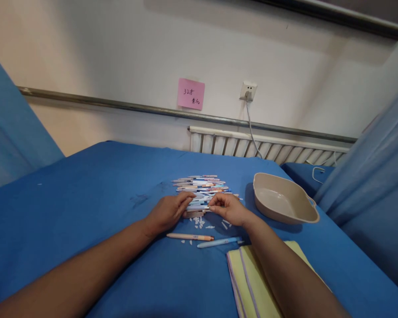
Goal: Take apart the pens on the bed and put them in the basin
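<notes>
Many slim pens [200,182] lie side by side in a pile on the blue-covered surface. My left hand [170,211] is at the left ends of the nearest pens, its fingers bent and pressed together around one end. At the other end, my right hand [230,208] pinches the tip of a pale pen [199,207] between thumb and forefinger. Closer to me lie a peach-coloured pen [189,236] and a light blue pen [219,242], apart from the pile. Small white pieces [199,222] are scattered between these two pens and the pile.
A beige plastic basin [283,198] stands to the right of the pile. Under my right forearm lies a folded yellow cloth [248,276] with purple stripes. Behind the blue surface [86,194] are a white radiator [228,143], a metal rail and a plugged-in cable.
</notes>
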Demonstrator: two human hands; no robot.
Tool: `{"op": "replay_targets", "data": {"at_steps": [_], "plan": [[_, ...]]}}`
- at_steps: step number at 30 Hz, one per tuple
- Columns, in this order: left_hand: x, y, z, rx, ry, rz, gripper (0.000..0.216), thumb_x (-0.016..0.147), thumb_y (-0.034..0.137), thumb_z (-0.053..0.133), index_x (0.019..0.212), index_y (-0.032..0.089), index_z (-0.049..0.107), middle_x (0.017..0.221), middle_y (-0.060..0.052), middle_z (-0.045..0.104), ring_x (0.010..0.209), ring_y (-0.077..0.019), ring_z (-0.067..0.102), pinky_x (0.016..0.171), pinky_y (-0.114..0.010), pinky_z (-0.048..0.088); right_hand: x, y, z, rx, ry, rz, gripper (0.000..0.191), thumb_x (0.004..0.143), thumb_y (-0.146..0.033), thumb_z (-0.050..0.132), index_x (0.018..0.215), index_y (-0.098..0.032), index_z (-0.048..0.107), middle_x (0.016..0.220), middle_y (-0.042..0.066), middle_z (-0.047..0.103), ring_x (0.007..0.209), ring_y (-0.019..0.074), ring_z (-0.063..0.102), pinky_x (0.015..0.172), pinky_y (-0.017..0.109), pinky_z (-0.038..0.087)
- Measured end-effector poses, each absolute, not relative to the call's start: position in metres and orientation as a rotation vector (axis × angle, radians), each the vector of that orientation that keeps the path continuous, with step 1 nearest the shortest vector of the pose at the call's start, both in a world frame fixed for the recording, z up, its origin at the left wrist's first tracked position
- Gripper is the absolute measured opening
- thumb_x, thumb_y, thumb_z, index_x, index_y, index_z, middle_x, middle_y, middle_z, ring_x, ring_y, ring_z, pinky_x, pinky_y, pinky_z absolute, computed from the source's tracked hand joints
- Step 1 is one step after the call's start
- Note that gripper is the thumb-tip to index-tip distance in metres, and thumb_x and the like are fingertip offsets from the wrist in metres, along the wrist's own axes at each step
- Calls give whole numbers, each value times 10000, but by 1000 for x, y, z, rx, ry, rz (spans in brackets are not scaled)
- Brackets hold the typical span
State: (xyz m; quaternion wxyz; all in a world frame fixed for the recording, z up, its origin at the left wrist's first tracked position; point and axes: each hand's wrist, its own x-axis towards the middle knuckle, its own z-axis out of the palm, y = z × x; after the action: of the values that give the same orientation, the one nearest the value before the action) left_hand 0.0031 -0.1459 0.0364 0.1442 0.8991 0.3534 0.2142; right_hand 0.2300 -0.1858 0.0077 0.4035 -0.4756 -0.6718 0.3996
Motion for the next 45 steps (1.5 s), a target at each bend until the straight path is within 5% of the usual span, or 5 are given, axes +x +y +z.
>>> {"op": "replay_targets", "data": {"at_steps": [11,15,22,39,45], "plan": [[-9,-140,47,2654,1129,1002,308,883,332,402,1042,170,610,708,-21,666,585,-148,598,584,-238,421,260,-192,19,-1329,-1700,1257,115,717,-259,600,754,-170,538,543,-53,497,476,83,437,471,196,358],[-8,-141,44,2609,1086,1081,287,887,332,409,1022,168,602,713,-11,655,583,-132,589,580,-226,421,254,-196,23,-1350,-1823,1108,77,736,-233,593,725,-158,577,597,-24,557,528,92,480,510,201,376],[-1,-144,39,2563,1065,952,288,883,345,427,1047,170,587,769,-13,671,623,-137,599,612,-235,438,241,-209,43,-1390,-2212,427,108,795,-195,570,827,-196,673,845,39,666,795,160,581,715,262,394],[11,-148,32,2733,677,636,259,853,401,530,974,182,596,930,-61,632,893,-195,546,787,-301,413,220,-199,22,-1391,-2087,516,73,834,-237,556,880,-203,601,815,13,668,736,138,581,650,229,382],[16,-152,33,2799,615,591,246,920,320,414,834,179,595,821,-49,613,809,-171,525,764,-294,396,222,-199,21,-1364,-2058,592,72,830,-231,542,857,-196,599,763,1,653,680,125,558,624,221,383]]}}
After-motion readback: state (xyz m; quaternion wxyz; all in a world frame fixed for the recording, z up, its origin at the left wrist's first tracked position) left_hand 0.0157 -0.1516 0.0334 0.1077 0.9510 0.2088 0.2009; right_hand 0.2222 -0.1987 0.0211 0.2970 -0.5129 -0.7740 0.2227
